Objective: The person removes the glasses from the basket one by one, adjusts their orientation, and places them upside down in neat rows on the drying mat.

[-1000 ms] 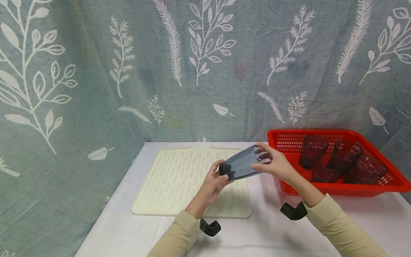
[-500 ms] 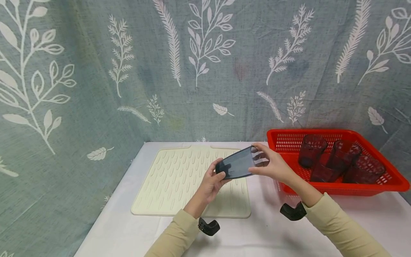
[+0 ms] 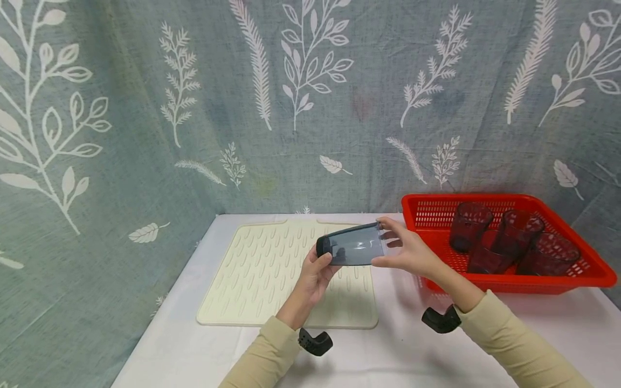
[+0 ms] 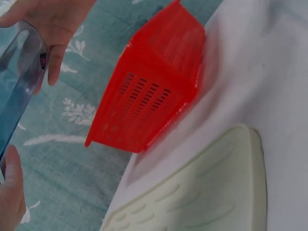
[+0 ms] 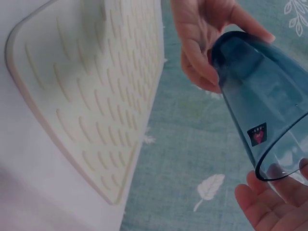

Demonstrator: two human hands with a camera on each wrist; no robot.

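Note:
In the head view a blue-grey tinted drinking glass (image 3: 356,247) is held up on its side over the pale mat, base to the left and mouth to the right. My left hand (image 3: 315,276) grips its dark base, thumb in front. At the mouth, my right hand (image 3: 409,250) spans the rim, index finger on top and thumb below. A small dark sticker with a pink heart (image 5: 259,134) shows near the rim in the right wrist view. There, the left hand's fingers wrap the base. The left wrist view cuts off much of the glass (image 4: 21,72).
A cream ribbed drying mat (image 3: 262,275) lies on the white-covered table (image 3: 388,355). To the right stands a red perforated basket (image 3: 567,285) with several dark tumblers (image 3: 470,221) inside. A blue-grey leaf-patterned cloth (image 3: 339,108) hangs behind and at the left.
The glass has moved slightly left and turned closer to level, its base end rising with my left hand. My right hand stays at the rim, shifted a little left.

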